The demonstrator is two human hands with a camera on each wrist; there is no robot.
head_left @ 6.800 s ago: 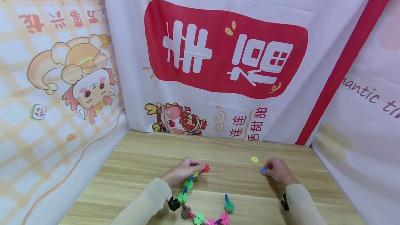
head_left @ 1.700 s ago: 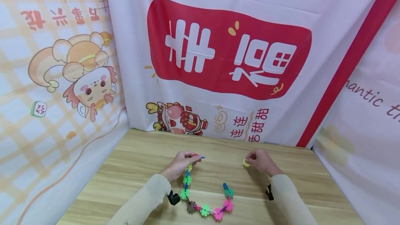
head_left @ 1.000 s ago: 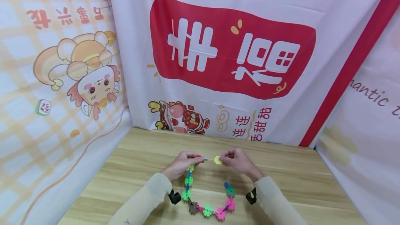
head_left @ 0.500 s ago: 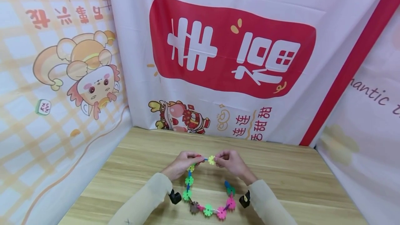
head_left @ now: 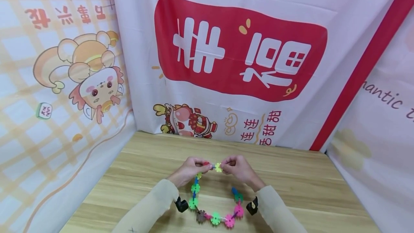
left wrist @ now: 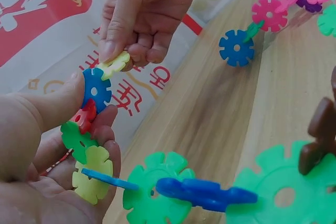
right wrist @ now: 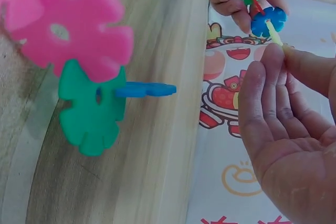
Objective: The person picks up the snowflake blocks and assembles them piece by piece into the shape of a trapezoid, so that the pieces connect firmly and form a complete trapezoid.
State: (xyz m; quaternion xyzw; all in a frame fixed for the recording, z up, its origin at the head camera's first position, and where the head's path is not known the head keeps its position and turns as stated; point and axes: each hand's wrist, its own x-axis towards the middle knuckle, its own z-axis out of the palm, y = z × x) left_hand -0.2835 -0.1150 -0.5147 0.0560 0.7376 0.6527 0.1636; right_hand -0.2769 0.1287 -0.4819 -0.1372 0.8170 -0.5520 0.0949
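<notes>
A chain of slotted plastic snowflake discs (head_left: 195, 188) curves in a U over the table. My left hand (head_left: 189, 170) holds its upper left end, the thumb on a blue disc (left wrist: 95, 85); a red disc (left wrist: 84, 116), a green disc (left wrist: 77, 141) and a yellow one (left wrist: 93, 174) follow behind it. Between thumb and fingertips my right hand (head_left: 240, 169) pinches a pale yellow disc (head_left: 218, 167). In both wrist views this disc meets the blue disc's edge, set crosswise to it. The chain's other end is a blue disc (head_left: 235, 191) joined to a dark green one (right wrist: 92, 111).
Pink discs (head_left: 229, 220), a brown disc (head_left: 201, 216) and light green ones form the near part of the chain. The wood-grain table (head_left: 291, 190) ends at a printed cloth (head_left: 239, 118) at the back, with another cloth (head_left: 77, 118) along the left.
The blue disc went from my right hand to the chain end in my left. My right hand took the yellow disc from the table and moved it left onto the blue disc.
</notes>
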